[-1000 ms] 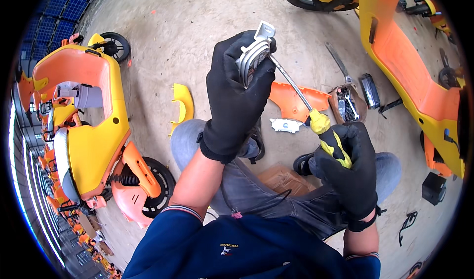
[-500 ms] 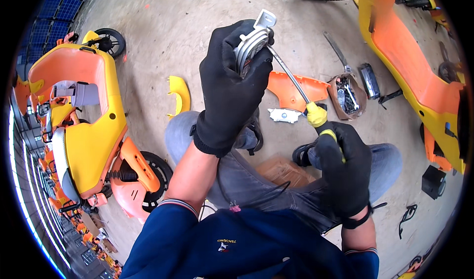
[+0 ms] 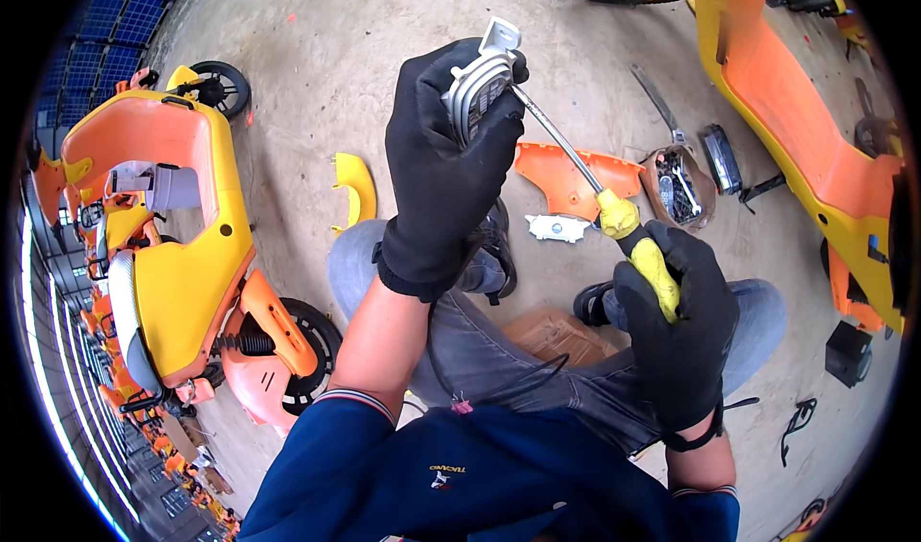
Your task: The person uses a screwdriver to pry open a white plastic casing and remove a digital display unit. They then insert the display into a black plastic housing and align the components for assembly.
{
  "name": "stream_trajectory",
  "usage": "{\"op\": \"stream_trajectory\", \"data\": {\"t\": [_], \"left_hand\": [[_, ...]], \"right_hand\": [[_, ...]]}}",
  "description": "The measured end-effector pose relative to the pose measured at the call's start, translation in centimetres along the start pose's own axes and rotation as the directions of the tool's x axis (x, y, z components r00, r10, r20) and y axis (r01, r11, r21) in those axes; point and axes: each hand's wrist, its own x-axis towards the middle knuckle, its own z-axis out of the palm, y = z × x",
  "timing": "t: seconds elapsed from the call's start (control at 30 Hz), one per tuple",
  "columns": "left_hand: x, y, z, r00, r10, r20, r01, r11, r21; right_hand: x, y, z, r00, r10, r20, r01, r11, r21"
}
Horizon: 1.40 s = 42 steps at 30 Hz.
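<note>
Raised above my lap, my left hand (image 3: 432,173), in a black glove, is closed around a grey ribbed part (image 3: 477,83) with a small bracket sticking up from its top. A dark cable (image 3: 439,369) runs down below this hand across my legs. My gloved right hand (image 3: 683,336) grips the yellow handle of a screwdriver (image 3: 619,214). Its metal shaft slants up to the left, and the tip meets the right side of the grey part near my left fingertips. What exactly the tip touches is hidden there.
Beyond my feet lie an orange panel (image 3: 571,179), a white part (image 3: 559,227) and a bag of tools (image 3: 672,197). A yellow curved piece (image 3: 357,192) rests to the left. Yellow-orange scooters stand left (image 3: 177,297) and right (image 3: 815,129). Flattened cardboard (image 3: 556,336) lies between my legs.
My right hand has shifted slightly right and loosened its wrap, so more of the yellow handle shows. My left hand with the grey part has turned a little.
</note>
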Motion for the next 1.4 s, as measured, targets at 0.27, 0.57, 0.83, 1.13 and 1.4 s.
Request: {"op": "stream_trajectory", "data": {"t": [0.27,0.57,0.83,1.13,1.4], "left_hand": [[-0.2,-0.1,0.2,1.0,-0.013,-0.01,0.013,1.0,-0.017],[-0.3,-0.1,0.0,0.997,0.072,0.024,-0.074,0.992,0.104],[0.3,0.2,-0.2,0.999,0.033,-0.032,-0.031,0.997,0.072],[0.0,0.3,0.1,0.999,-0.02,-0.033,0.023,0.996,0.081],[-0.3,0.1,-0.2,1.0,0.028,-0.011,-0.026,0.993,0.113]], "right_hand": [[-0.3,0.3,0.5,0.982,-0.178,-0.058,0.153,0.943,-0.296],[1.6,0.5,-2.2,0.707,0.374,0.601,-0.698,0.508,0.505],[0.9,0.0,-0.6,0.974,0.152,0.169,-0.185,0.962,0.203],[0.0,0.0,0.5,0.983,-0.18,-0.035,0.165,0.953,-0.254],[1.6,-0.8,-2.4,0.675,0.466,0.572,-0.733,0.504,0.456]]}}
